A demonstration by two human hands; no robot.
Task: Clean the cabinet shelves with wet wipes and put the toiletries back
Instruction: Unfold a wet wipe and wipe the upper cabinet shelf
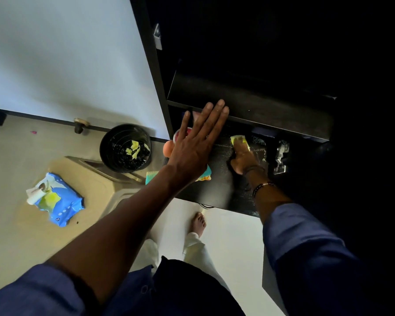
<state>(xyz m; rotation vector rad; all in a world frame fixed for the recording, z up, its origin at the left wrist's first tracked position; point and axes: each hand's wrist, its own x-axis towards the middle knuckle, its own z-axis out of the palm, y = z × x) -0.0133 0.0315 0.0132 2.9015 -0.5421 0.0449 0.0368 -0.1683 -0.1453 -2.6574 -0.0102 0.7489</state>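
Dark cabinet interior, pale floor below; 2 shelves visible. Wipe (237, 140), yellow-green, lies flat on the lower shelf (219, 179), pinned under the right hand (243, 159), whose fingers press down on it rather than pinch it. White dust streaks sit on the shelf around and to the right of the wipe, toward the hinge (281, 156). Judgement: next stroke runs rightward or back toward the shelf front, so the right hand is the working one.

Left hand (196, 142) is flat and fully open, holding nothing, fingertips at the front edge of the upper shelf (249, 103), apparently bracing. Under it, on the left part of the lower shelf, a few toiletries (206, 175) are partly hidden.

Floor: wipe pack (55, 199) open; bin (126, 148) holds used wipes.
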